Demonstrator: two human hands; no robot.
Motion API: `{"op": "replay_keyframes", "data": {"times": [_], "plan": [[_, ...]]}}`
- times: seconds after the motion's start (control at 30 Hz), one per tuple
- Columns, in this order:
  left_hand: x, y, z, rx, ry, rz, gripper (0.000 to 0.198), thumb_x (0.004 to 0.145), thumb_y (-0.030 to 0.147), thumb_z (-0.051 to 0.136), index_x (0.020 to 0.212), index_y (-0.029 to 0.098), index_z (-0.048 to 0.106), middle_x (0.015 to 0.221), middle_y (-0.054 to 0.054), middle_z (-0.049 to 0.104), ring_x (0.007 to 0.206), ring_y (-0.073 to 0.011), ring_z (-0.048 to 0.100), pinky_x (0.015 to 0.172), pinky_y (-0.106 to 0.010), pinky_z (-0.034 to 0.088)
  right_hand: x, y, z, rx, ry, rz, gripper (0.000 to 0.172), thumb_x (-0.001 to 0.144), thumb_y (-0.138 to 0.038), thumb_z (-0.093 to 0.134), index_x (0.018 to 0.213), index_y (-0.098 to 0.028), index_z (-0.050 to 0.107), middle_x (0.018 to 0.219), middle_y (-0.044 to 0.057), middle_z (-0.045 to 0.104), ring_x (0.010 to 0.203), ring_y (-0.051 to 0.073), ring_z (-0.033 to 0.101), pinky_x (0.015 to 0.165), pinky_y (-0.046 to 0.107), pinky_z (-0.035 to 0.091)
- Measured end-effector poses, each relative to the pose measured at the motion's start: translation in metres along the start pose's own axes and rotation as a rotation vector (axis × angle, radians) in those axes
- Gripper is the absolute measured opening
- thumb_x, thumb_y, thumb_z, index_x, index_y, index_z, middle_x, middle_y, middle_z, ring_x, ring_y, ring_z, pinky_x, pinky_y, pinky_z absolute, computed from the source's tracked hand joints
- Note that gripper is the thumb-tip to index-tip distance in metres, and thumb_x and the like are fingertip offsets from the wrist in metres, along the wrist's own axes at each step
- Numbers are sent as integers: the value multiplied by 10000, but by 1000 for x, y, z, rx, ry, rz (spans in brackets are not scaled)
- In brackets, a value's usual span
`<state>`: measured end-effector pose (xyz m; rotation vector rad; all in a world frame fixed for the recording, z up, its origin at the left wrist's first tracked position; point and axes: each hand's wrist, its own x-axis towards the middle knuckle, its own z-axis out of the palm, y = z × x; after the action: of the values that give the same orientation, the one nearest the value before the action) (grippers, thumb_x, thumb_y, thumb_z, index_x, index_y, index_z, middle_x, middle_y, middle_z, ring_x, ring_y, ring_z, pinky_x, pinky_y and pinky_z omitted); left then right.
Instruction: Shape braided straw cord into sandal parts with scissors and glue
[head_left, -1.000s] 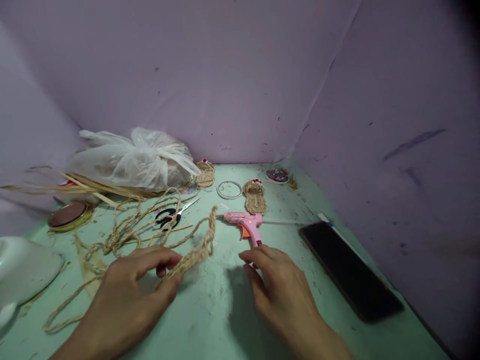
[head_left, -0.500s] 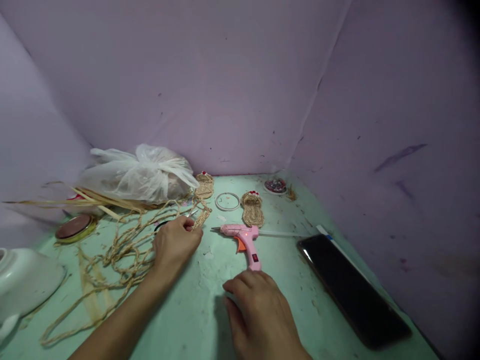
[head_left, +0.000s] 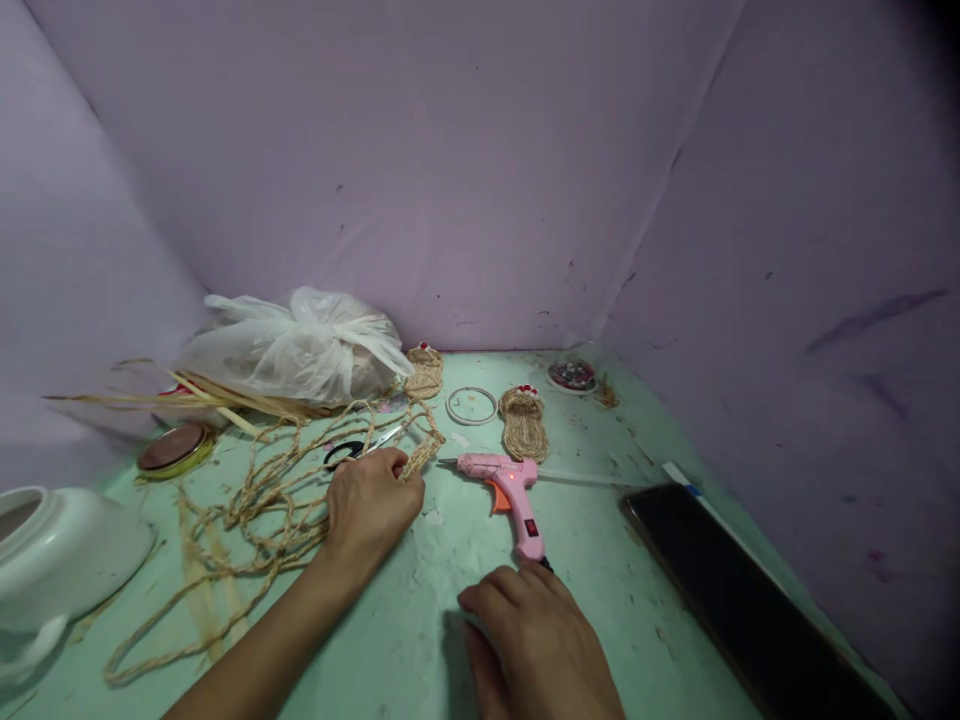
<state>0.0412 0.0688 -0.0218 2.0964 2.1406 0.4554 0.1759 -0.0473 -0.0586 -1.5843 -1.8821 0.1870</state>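
Observation:
My left hand is closed on the braided end of a tan twisted rope, whose loose coils lie to its left. Black-handled scissors rest just behind that hand. A pink glue gun lies on its side with its nozzle pointing left and a small light glowing. In front of its handle, my right hand hovers low over the table with fingers curled and thumb apart, holding nothing visible. Two small woven slippers with red beads stand farther back, one behind the gun, the other by the plastic bag.
A white plastic bag and dry straw strips are at the back left. At left are a round tin and a white ceramic pot. A white ring, a bead dish and a dark phone also lie on the green table.
The whole view has shifted, so things appear farther right. My left hand has drawn slightly away from the scissors, showing more of them. My right hand sits a little farther from the glue gun's handle.

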Motion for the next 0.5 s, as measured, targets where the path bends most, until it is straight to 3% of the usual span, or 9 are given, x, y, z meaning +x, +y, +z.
{"op": "replay_keyframes", "data": {"times": [0.17, 0.3, 0.5], "plan": [[-38, -19, -17, 24, 2, 238, 179, 705, 226, 502, 761, 222, 671, 739, -27, 683, 726, -226, 582, 716, -339, 381, 2, -9, -20, 13, -113, 34, 167, 707, -123, 514, 713, -246, 627, 697, 2, 636, 688, 187, 572, 724, 321, 365], [-73, -40, -23, -40, 17, 358, 146, 710, 221, 518, 749, 206, 658, 706, -6, 664, 676, -188, 562, 745, -343, 382, 1, -12, -22, 15, -190, 41, 202, 770, -131, 470, 762, -243, 638, 728, 17, 635, 712, 199, 559, 682, 320, 362], [-86, -51, -11, 58, -10, 245, 159, 734, 224, 494, 724, 200, 651, 740, -25, 666, 728, -216, 561, 741, -362, 395, -2, -16, -15, 16, -290, 59, 226, 786, -128, 452, 784, -241, 648, 748, 18, 639, 747, 205, 566, 702, 329, 378]]}}
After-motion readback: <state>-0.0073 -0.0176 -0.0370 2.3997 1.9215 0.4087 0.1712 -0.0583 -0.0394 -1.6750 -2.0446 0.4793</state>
